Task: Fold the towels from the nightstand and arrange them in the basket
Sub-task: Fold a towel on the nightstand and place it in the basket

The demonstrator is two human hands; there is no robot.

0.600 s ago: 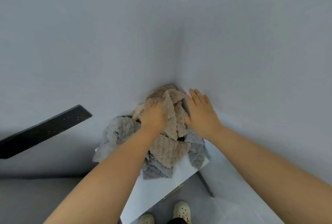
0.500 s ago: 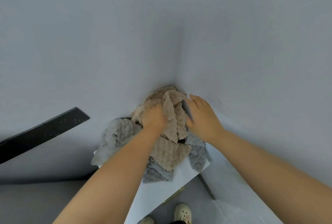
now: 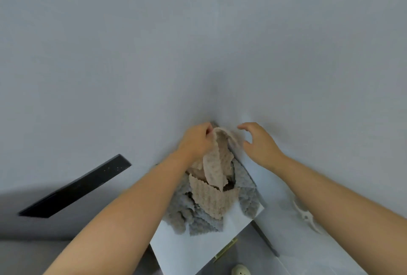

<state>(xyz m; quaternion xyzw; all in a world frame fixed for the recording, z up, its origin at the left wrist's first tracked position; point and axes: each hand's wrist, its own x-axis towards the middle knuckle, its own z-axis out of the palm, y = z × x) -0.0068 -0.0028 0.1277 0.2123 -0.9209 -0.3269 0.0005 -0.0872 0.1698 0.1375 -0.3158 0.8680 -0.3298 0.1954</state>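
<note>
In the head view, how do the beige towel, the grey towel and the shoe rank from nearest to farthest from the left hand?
1. Beige towel: gripped at its top edge by the left hand, up in the wall corner.
2. Grey towel: below, under the beige one, on the nightstand.
3. Shoe: on the floor, at the picture's bottom edge.

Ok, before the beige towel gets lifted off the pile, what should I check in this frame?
1. Does the left hand grip the beige towel? Ok, it pinches the raised top edge.
2. Does the right hand hold it too? Not ok, its fingers are loosely curled beside the towel and hold nothing.
3. Is the towel free of the grey towels? Not ok, its lower part lies on them.
4. Is the pile resting on the nightstand? Ok.
5. Is the basket within reach? Cannot tell, it is not in view.
</note>
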